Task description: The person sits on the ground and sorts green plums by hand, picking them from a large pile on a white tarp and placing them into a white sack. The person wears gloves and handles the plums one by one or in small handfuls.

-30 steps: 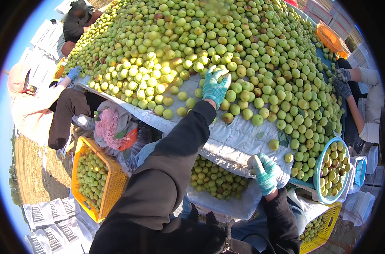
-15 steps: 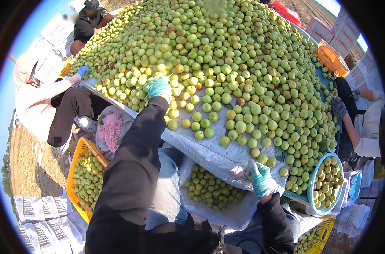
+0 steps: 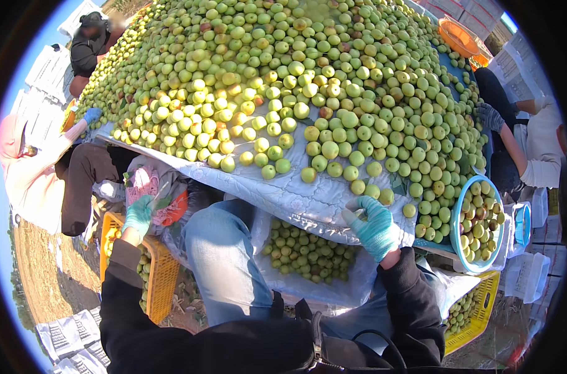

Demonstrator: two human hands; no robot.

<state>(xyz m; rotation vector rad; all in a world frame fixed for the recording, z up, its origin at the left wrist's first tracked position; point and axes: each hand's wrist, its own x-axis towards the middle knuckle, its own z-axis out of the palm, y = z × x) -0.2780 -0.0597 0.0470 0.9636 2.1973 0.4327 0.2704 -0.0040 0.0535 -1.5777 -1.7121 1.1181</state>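
A big heap of small round green fruits [image 3: 246, 68], some blushed reddish, covers a table spread with a pale quilted cloth [image 3: 290, 198]. My left hand [image 3: 138, 215], in a mint knit glove, is left of the table by a pink mesh bundle [image 3: 143, 186]. Its fingers look drawn together; what they hold, if anything, cannot be made out. A green leaf [image 3: 164, 202] shows close to the fingertips. My right hand [image 3: 378, 232], gloved alike, rests at the cloth's front edge, thumb and fingers apart with nothing between them.
A lined container of fruit [image 3: 308, 255] stands under the table edge by my knees. An orange crate [image 3: 165, 280] is at left, a yellow crate [image 3: 483, 311] at lower right. At the table's right corner sits a blue-rimmed basin [image 3: 463, 218]. People sit at both sides.
My left hand has left the fruit heap and swung down to the left, beside the pink mesh bundle. My right hand's fingers have spread at the cloth edge. The view has shifted slightly.
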